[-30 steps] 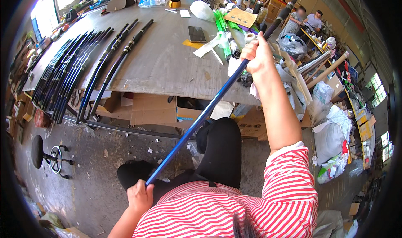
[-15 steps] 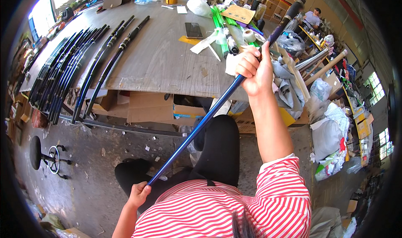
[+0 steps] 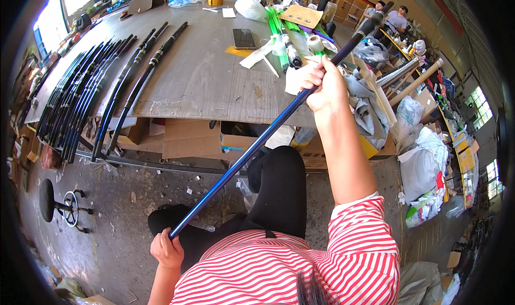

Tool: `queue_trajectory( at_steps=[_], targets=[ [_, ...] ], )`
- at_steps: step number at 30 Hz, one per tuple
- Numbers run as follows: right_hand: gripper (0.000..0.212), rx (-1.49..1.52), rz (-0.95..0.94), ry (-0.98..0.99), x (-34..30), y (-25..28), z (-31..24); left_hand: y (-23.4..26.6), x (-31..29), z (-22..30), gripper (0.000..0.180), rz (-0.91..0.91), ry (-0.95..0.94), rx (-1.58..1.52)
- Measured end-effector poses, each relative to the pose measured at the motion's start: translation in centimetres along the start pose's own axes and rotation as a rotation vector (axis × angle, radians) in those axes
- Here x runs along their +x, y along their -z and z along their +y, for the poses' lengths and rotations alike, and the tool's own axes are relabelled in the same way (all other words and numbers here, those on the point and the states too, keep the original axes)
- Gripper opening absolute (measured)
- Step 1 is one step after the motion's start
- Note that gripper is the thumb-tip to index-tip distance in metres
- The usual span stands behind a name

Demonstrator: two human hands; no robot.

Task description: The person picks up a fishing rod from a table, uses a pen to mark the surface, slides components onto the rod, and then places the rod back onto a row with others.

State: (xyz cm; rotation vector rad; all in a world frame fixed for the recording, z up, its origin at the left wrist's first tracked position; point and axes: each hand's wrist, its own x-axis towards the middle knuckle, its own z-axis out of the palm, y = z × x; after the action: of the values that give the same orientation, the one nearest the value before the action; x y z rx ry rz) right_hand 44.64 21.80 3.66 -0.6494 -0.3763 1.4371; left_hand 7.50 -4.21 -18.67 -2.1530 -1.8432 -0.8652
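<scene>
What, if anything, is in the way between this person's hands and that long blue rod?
Nothing visible is: the left hand closes around the lower visible end of the blue rod, and the right hand grips it farther up.

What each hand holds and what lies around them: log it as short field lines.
Left hand: closed on the lower end of the blue fishing rod
Right hand: closed around the rod farther up
Rod pose: slanting up to the right, dark upper part beyond the right hand
Table, left: row of dark fishing rods
Table, farther back: smartphone, white plastic bag
Under table: cardboard boxes
Floor, left: wheeled stool with black seat
Background, right: two people
</scene>
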Motion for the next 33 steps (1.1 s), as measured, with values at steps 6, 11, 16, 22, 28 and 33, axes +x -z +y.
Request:
queue_trajectory(
  at_steps=[6, 11, 16, 22, 28, 33],
  targets=[
    [0.040, 0.011, -0.357, -0.108, -2.2, -0.4, -0.6, 2.2, -3.1, -0.7, 0.045, -0.921, 0.440, -0.991],
    [0.039, 0.097, -0.529, -0.117, -3.5, 0.0, 0.6, -0.5, -3.8, -2.9, 0.049, -1.128, 0.681, -1.420],
    [0.038, 0.040, -0.575, -0.049, -3.9, -0.1, 0.7, -2.3, -3.2, -2.2, 0.046, -1.044, 0.668, -1.438],
    [0.038, -0.027, -0.472, -0.018, -4.2, -0.2, 0.5, -3.8, -3.9, -2.4, 0.038, -0.928, 0.701, -1.616],
    [0.037, -0.008, -0.421, -0.036, -3.4, 0.3, 1.7, -2.9, -4.7, -3.1, 0.034, -0.796, 0.800, -1.777],
    [0.034, -0.002, -0.386, -0.006, -3.3, 0.9, 1.7, -3.4, -4.7, -4.0, 0.026, -0.835, 0.857, -1.688]
  ],
)
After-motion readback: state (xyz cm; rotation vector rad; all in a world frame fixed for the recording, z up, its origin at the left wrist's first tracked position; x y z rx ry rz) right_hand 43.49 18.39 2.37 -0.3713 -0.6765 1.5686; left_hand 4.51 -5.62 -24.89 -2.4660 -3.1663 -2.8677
